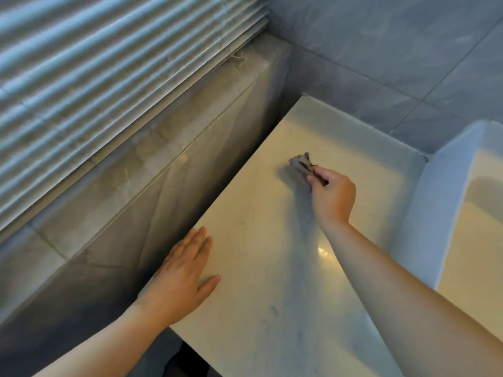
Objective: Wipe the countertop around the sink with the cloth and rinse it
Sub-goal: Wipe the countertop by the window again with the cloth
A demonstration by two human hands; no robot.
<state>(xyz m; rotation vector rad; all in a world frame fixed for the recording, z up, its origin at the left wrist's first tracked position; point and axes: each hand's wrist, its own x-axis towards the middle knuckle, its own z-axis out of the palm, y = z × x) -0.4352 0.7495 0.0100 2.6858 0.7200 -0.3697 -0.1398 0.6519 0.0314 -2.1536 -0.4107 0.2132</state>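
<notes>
Out near the back corner of the countertop (258, 308), my right hand (333, 197) has the cloth (301, 162) bunched up, thumb and fingers curled round it and pinching tight. The bunched end sits on the surface just ahead of my knuckles. Bunching gives a firm pad to press with, I'd say, and the arm is stretched long because this is the far reach.

Left hand (182, 278) lies flat at the near left edge, fingers straight and close together, holding nothing. Looks like a brace so I can lean forward.

Sink (424, 213) is to the right of the cloth, apart from it, its white wall raised above the counter. Tiled ledge (152, 170) and blind (109, 63) run along the left, with a dark gap between ledge and counter edge.

Judgement: wiping step in hand, rinse not yet done. Faint grey smears toward the front edge suggest that part needs strokes too. No tap in view.
</notes>
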